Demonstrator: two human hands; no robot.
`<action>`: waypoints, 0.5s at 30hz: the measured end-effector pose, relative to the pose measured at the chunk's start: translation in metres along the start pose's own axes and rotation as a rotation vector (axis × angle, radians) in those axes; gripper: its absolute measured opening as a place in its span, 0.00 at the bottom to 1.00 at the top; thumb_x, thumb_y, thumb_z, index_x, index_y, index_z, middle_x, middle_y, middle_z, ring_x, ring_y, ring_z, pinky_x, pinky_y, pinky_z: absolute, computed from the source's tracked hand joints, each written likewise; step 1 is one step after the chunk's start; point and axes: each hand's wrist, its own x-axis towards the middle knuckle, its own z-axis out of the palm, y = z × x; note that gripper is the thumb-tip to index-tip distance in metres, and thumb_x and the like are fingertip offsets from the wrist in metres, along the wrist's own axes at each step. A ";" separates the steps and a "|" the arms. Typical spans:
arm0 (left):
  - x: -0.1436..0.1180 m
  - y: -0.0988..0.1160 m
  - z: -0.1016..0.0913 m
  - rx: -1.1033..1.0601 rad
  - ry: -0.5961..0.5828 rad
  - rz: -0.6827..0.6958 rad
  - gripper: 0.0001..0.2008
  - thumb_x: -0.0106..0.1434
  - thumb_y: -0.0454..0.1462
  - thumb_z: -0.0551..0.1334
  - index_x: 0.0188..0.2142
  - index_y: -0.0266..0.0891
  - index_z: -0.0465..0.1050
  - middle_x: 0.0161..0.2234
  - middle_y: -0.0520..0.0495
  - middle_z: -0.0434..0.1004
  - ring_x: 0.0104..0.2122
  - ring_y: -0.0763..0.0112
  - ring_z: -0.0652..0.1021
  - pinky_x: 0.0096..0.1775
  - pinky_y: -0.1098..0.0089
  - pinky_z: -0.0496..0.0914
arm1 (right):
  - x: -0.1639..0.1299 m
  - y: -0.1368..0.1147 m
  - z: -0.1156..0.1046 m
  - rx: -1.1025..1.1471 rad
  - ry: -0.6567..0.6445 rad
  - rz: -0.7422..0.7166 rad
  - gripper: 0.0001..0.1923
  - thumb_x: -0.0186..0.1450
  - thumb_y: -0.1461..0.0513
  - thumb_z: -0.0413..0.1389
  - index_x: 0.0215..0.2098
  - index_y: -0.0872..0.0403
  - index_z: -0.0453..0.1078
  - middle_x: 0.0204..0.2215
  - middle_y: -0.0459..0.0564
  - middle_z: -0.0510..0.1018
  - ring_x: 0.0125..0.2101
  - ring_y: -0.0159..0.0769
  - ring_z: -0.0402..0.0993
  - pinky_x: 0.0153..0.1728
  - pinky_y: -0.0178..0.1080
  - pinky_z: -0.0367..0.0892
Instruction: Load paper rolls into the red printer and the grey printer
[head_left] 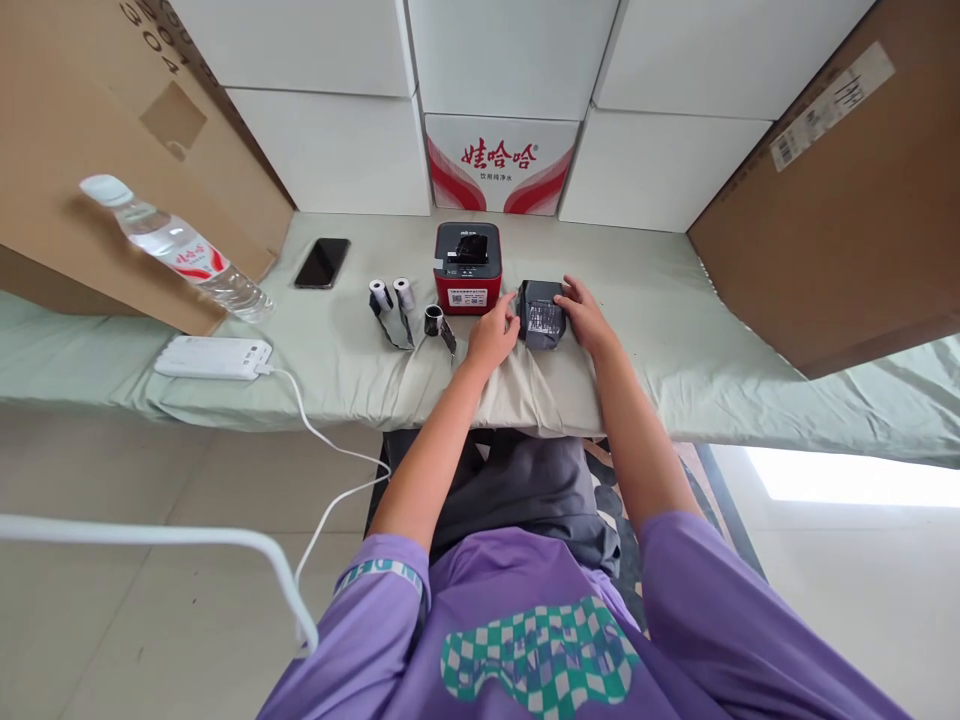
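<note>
A dark, boxy item (543, 318) with a shiny lower section rests on the cloth-covered surface (645, 300), just above the clock's centre, between the person's two hands. The left hand (491, 336) is at its nine o'clock side, fingers loosely parted and holding nothing; whether the fingertips touch the item cannot be told. The right hand (587, 318) is at its three o'clock side, thumb against its edge and the other fingers spread toward two o'clock; how firmly it grips cannot be told.

From the item, a red-and-black device (466, 299) stands near at ten o'clock. Toward nine, a dark roll (433, 320) comes first, then two paper rolls (392, 294) with dark strips trailing from them. Well beyond, between nine and ten, lie a phone (322, 263) and an upright water bottle (184, 245). A white power bank (214, 357) with a cable (300, 405) lies between eight and nine. A brown carton (847, 220) stands at two o'clock.
</note>
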 end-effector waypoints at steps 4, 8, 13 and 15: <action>-0.002 0.003 -0.001 -0.003 0.018 0.062 0.24 0.71 0.34 0.58 0.65 0.42 0.69 0.42 0.45 0.83 0.37 0.64 0.81 0.41 0.67 0.73 | -0.006 0.004 -0.001 0.157 0.148 0.043 0.38 0.58 0.44 0.59 0.64 0.44 0.62 0.62 0.54 0.74 0.62 0.42 0.73 0.63 0.51 0.71; -0.013 0.014 -0.006 -0.017 0.100 0.119 0.19 0.75 0.39 0.55 0.62 0.42 0.71 0.36 0.48 0.83 0.34 0.67 0.81 0.40 0.69 0.72 | -0.006 0.005 0.001 0.131 0.185 -0.010 0.38 0.58 0.38 0.56 0.60 0.45 0.63 0.59 0.55 0.75 0.59 0.42 0.76 0.56 0.48 0.75; -0.012 0.029 -0.043 -0.086 0.451 0.119 0.18 0.78 0.47 0.52 0.55 0.42 0.73 0.34 0.49 0.77 0.32 0.69 0.78 0.39 0.69 0.70 | -0.008 0.007 0.006 0.005 0.178 -0.072 0.38 0.60 0.35 0.52 0.60 0.46 0.63 0.59 0.56 0.75 0.58 0.41 0.76 0.54 0.46 0.75; 0.006 0.025 -0.069 -0.127 0.572 0.018 0.16 0.77 0.47 0.55 0.53 0.42 0.72 0.34 0.49 0.75 0.34 0.69 0.77 0.40 0.70 0.70 | -0.008 0.008 0.007 0.024 0.186 -0.065 0.35 0.60 0.37 0.53 0.58 0.46 0.63 0.58 0.55 0.76 0.58 0.41 0.76 0.55 0.46 0.75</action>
